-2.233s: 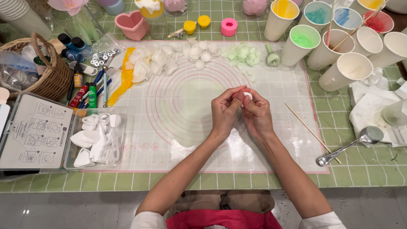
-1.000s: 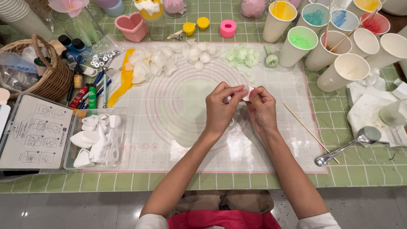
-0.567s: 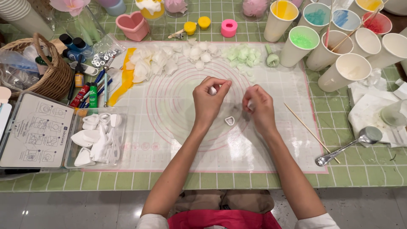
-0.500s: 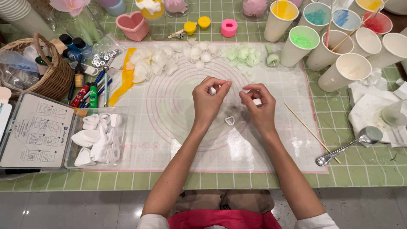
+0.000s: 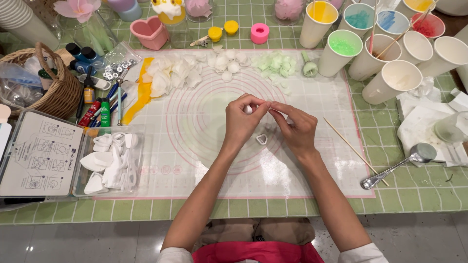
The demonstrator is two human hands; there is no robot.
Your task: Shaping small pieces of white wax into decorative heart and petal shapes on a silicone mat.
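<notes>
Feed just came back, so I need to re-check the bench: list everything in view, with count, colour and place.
Mat: one, white with pink rings, centre.
Small cutter: one, white, on mat under the hands.
Petals: many, white, mat top.
Green petals: several, mat top.
Paper cups: about nine, white, top right.
Spoon: one, metal, right.
Skewer: one, wooden, right.
Cutter box: one, clear, left.
Basket: one, wicker, left.
Left hand: fingers pinch a white bit.
Right hand: fingers meet it.
</notes>
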